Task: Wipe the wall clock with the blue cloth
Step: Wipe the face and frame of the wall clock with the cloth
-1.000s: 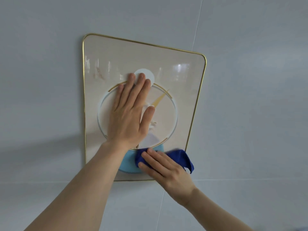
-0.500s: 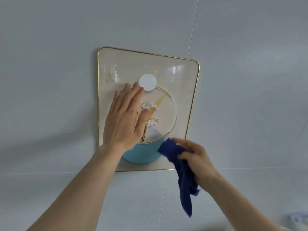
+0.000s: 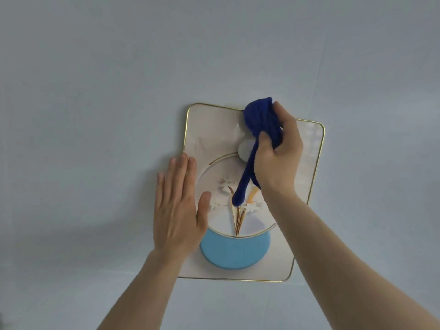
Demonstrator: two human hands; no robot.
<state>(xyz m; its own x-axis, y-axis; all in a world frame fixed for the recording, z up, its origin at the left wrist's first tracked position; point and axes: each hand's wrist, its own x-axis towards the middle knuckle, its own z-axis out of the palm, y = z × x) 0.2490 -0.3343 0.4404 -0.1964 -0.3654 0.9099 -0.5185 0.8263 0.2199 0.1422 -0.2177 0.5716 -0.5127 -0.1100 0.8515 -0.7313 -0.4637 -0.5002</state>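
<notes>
From the head camera, the wall clock (image 3: 240,194) hangs on a pale tiled wall (image 3: 95,91), a cream panel with a thin gold rim and a blue half-disc at its lower part. The left hand (image 3: 177,208) lies flat and open against the clock's left edge, fingers (image 3: 181,170) straight and close together, pointing up, thumb spread over the dial; the forearm rises from below. The right hand (image 3: 277,153) is raised at the clock's upper part, fingers curled tight around the bunched blue cloth (image 3: 260,122). The cloth's top overlaps the upper rim, and a twisted tail hangs down over the dial's centre.
</notes>
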